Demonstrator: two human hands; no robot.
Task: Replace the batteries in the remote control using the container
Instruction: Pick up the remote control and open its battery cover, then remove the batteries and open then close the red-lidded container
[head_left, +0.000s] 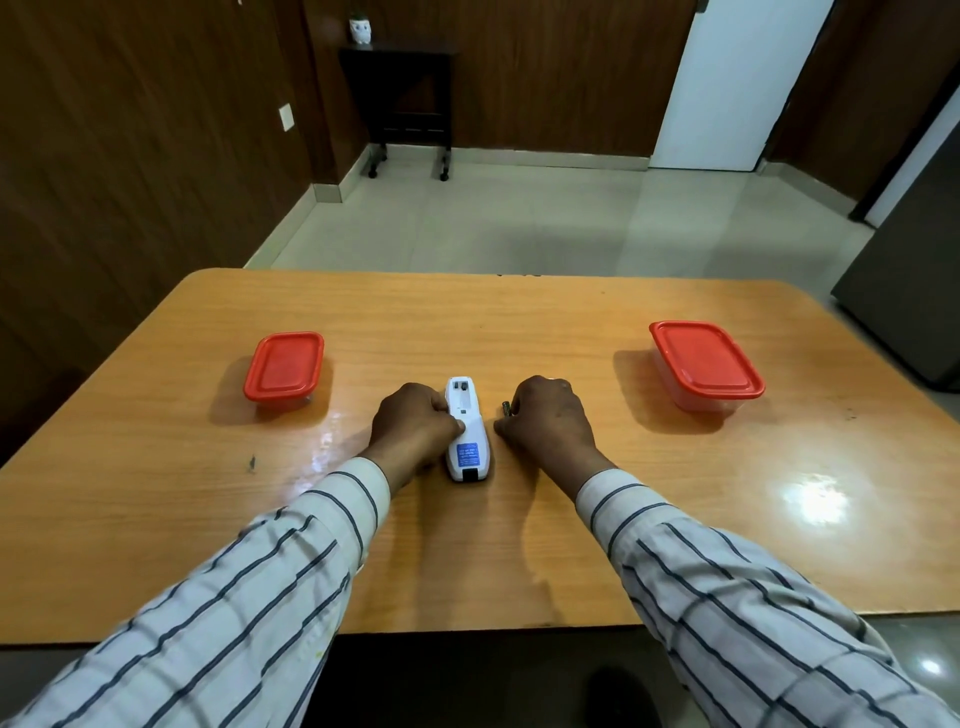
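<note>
A white remote control (466, 431) lies face down in the middle of the wooden table (519, 322), its battery compartment uncovered at the far end and a blue label near me. My left hand (413, 428) grips the remote's left side. My right hand (548, 421) is closed just right of the remote, with the end of a small battery (505, 408) sticking out of its fingers. Two clear containers with red lids stand shut: a small one (284, 368) at the left and a larger one (704, 364) at the right.
The table's near edge runs just below my forearms. Beyond the far edge is a tiled floor, a dark wheeled side table (405, 104) against the wood-panelled wall, and a white door (727, 88).
</note>
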